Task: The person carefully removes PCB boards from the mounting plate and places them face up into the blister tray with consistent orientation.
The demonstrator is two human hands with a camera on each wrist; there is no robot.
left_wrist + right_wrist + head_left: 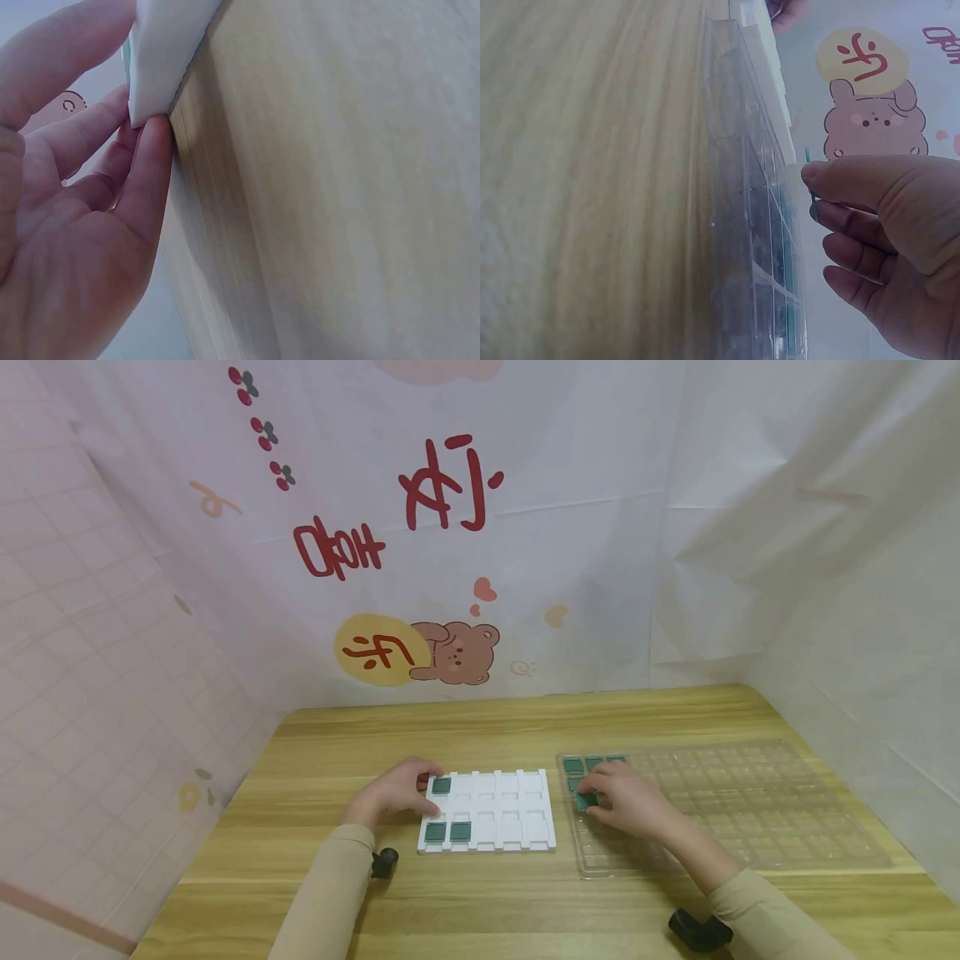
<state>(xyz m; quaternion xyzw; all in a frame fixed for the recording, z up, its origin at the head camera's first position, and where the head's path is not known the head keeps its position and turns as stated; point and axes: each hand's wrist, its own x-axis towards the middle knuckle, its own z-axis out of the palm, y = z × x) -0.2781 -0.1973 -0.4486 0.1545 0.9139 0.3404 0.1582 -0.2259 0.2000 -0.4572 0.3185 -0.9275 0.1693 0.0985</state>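
My left hand (397,792) holds the left edge of a white compartment tray (486,852); in the left wrist view its fingertips (155,135) press the tray's corner. Three green square chips sit in that tray: one chip (442,786) in the far row, and a chip (436,832) and another chip (461,832) in the near row. Over the left end of a clear plastic tray (597,869), my right hand (628,797) pinches a thin green chip (814,208) between thumb and index finger. Several more green chips (573,766) lie in the clear tray's far left pockets.
Both trays lie on a wood-grain table (480,902), the clear one reaching far right. A black wrist strap part (385,862) shows by the left wrist and a black bracket (699,931) by the right. A printed white curtain (585,543) hangs behind the table.
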